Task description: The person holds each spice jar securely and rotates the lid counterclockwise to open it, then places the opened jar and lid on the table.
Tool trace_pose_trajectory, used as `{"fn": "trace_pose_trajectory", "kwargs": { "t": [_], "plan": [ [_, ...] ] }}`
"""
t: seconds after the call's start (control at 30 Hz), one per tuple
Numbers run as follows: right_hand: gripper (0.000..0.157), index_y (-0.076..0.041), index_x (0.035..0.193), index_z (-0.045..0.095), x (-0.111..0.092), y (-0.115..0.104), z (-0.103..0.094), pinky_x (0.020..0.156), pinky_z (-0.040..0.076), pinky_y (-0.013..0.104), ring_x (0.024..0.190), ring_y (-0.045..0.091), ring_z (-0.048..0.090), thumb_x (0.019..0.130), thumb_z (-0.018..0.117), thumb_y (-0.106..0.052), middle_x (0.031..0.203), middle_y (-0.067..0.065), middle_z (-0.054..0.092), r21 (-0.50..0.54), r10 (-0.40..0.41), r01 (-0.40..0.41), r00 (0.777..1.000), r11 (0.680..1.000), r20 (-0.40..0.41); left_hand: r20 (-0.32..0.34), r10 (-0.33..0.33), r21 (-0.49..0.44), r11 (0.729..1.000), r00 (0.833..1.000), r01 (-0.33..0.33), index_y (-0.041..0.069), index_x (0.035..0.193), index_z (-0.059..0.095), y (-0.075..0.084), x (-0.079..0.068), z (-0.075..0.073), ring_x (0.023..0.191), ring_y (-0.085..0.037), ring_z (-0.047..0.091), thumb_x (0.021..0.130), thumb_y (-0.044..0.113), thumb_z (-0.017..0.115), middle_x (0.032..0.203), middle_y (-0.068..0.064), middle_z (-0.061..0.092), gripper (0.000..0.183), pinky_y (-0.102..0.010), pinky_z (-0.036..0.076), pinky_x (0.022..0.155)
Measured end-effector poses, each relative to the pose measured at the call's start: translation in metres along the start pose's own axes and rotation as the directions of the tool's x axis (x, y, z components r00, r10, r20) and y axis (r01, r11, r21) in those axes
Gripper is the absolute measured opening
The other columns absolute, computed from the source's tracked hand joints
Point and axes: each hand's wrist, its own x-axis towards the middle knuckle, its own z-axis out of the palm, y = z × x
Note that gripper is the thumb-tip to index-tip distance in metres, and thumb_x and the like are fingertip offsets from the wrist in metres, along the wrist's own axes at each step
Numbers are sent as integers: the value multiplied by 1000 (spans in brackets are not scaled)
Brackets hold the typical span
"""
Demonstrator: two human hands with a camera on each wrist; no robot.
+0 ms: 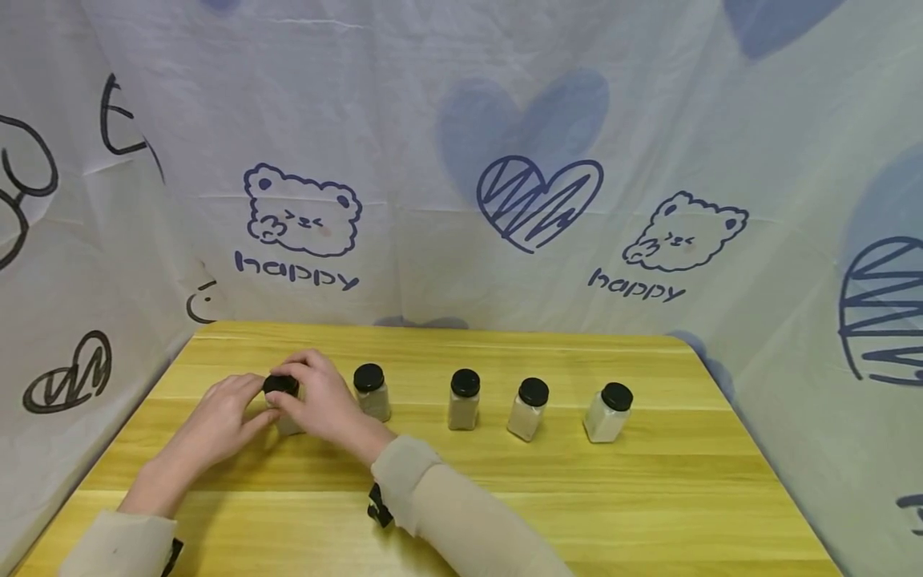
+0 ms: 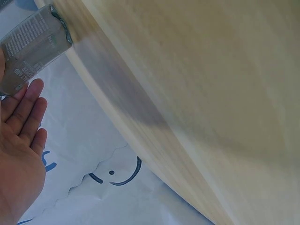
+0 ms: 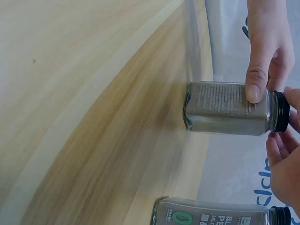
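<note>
A square glass spice jar (image 1: 288, 423) with a black lid and grey-brown contents stands at the left of the table. Its printed label faces the camera in the right wrist view, where the jar (image 3: 225, 108) has its base at the wood. My left hand (image 1: 227, 413) holds the jar from the left, thumb laid along the glass below the neck. From the other side my right hand (image 1: 323, 398) grips the black lid (image 3: 281, 111) between thumb and fingers. Part of the jar is hidden behind both hands in the head view.
Right of the hands stands another black-lidded jar (image 1: 372, 393). Farther along the row are a brownish jar (image 1: 463, 410), a pale jar (image 1: 526, 418) and a whiter jar (image 1: 606, 421). Printed white cloth (image 1: 418, 264) hangs behind and beside the wooden table (image 1: 649, 513).
</note>
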Motion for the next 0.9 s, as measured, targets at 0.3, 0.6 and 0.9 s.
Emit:
{"fn": "trace_pose_trajectory", "kwargs": {
  "t": [0.3,0.6,0.9],
  "plan": [
    [35,-18,139,68,1,0,-2,108,41,12,131,6,54,107,61,-29,144,-4,57,-29,-56,58,997,998,56,-18,0,-4,1000,1000,-1,-3,114,68,0,-1,2,112,-49,61,88,17,84,112,-22,70,37,-68,45,96],
    [39,-17,145,63,2,1,-3,115,35,14,143,7,47,110,48,-11,155,-5,51,18,-115,114,984,993,132,-42,21,0,1000,999,-22,-7,120,67,-1,-2,2,112,-50,61,86,17,85,114,-25,70,46,-68,44,97],
    [41,-20,141,65,1,-1,2,107,43,14,134,9,53,105,63,-37,145,-3,55,-22,-4,4,1000,1000,10,2,5,4,1000,1000,-5,-7,125,65,-1,-2,0,116,-51,58,88,15,84,119,-25,68,48,-68,44,98]
  ]
}}
